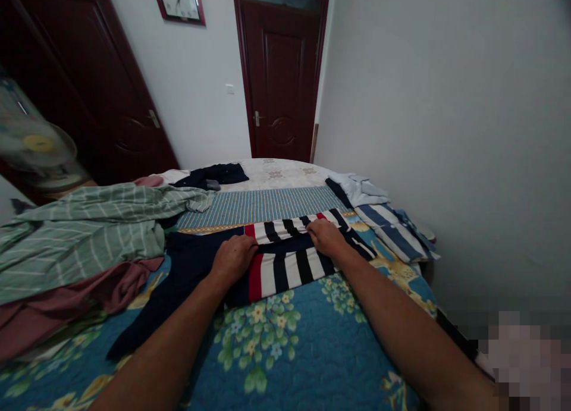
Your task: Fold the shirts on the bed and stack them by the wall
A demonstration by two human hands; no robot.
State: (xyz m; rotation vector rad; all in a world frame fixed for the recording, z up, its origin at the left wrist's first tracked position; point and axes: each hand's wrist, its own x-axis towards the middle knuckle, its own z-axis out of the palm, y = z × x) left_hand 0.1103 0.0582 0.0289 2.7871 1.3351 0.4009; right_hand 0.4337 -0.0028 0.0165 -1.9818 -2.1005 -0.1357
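Note:
A navy shirt with white, black and red stripes (285,268) lies partly folded on the bed's blue floral quilt (289,351). My left hand (234,256) rests fist-like on the shirt's left part, fingers curled on the cloth by the red stripe. Over on the shirt's upper right sits my right hand (326,235), pressing down with its fingers pinching the fabric edge. The shirt's plain navy part (178,280) spreads out to the left.
A green striped garment (89,232) and a maroon one (66,304) are heaped at left. Blue-and-white striped clothes (397,229) and a pale blue shirt (361,191) lie at right by the wall. A dark garment (214,174) lies at the far end. A fan (31,143) stands at left.

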